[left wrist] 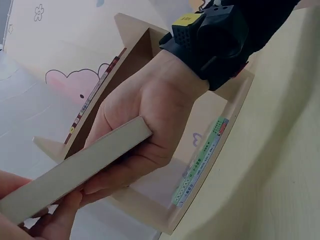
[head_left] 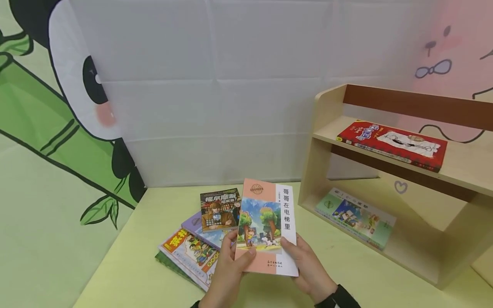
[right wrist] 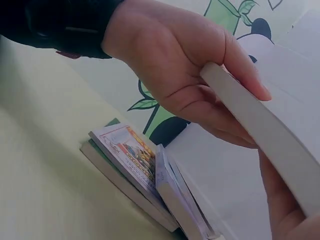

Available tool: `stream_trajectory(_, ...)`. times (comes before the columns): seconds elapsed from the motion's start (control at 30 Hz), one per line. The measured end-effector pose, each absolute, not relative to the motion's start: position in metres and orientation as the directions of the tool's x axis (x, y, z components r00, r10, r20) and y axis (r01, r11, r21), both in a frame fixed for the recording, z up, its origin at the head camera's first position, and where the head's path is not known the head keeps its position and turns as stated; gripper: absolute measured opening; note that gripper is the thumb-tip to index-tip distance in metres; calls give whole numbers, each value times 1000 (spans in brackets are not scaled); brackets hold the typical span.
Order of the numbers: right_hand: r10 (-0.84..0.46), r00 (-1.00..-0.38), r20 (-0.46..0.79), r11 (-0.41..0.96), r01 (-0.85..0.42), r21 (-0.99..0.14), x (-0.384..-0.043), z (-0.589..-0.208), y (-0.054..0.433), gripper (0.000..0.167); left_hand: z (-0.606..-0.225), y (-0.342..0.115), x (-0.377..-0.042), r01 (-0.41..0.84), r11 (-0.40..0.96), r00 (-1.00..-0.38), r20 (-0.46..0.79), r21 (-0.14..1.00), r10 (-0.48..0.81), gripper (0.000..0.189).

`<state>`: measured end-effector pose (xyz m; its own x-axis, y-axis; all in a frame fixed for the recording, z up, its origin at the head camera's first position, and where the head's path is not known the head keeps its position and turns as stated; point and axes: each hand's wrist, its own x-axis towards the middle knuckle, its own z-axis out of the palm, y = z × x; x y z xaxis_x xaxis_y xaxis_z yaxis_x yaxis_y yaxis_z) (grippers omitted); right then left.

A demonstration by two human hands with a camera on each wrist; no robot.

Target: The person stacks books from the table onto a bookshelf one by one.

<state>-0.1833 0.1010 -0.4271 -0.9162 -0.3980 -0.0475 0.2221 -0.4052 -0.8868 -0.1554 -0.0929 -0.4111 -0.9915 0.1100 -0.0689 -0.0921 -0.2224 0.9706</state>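
Both hands hold one book (head_left: 259,222) up over the table, its pink and white cover with a tree picture facing the head camera. My left hand (head_left: 230,267) grips the lower left edge, thumb on the cover and fingers behind. On the lower right edge, my right hand (head_left: 308,265) grips it the same way. The closed page block shows edge-on as a pale strip in both wrist views. Left of the held book lies a stack of books, with a dark book (head_left: 215,211) on top and a colourful picture book (head_left: 194,252) lower down.
To the right stands a wooden shelf (head_left: 321,107) with two levels. A red book (head_left: 396,143) lies on the upper board, and a green-and-white book (head_left: 358,216) lies on the lower one. A cloth-covered wall (head_left: 215,107) rises behind the pale yellow table (head_left: 135,261).
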Motion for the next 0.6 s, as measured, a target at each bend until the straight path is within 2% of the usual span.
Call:
stream_trajectory(0.17,-382,-924,-4,-382,162,-910,-180,-423,109,61,-409,-92,-154,-69,-181,-992,-49,981,115,76)
stream_trajectory(0.37,-400,-915,50,-328,92,-940,-176,-416,126,65,-401,-96,-162,-117,-198,-979,-79,973,188,60)
stream_trajectory(0.5,-479,-867,136,-293,12,-956,-176,-411,142,62,-390,-102,-168,-112,-148,-970,-75,983,232,57)
stream_trajectory(0.6,-569,-797,202,-267,-53,-962,-177,-406,158,55,-381,-107,-173,-73,-114,-967,-42,991,252,56)
